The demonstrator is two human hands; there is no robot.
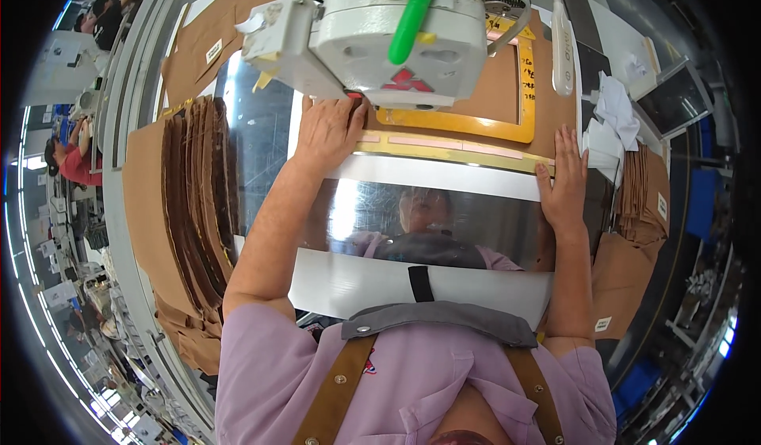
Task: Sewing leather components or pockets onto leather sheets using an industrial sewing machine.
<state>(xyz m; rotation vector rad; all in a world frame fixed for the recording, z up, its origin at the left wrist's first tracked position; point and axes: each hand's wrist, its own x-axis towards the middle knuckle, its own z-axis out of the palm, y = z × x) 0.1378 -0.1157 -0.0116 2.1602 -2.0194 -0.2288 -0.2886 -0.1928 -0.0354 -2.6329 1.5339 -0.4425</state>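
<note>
Below the sewing machine head [396, 44] lies a template with a yellow frame [491, 129] around brown fabric [483, 96]. A yellowish strip with pale pink patches [452, 150] runs along its near side. My left hand [329, 132] lies palm down by the strip's left end, close under the machine head; its fingertips are partly hidden there. At the strip's right end my right hand [564, 177] rests flat, fingers stretched out along the template's edge and thumb apart. Neither hand holds anything that I can see.
A stack of brown fabric pieces [186, 199] stands on the left, with more brown pieces [640, 199] at the right. A shiny metal plate [428, 223] lies before me. A green handle [414, 17] hangs over the machine. White crumpled cloth [617, 112] sits back right.
</note>
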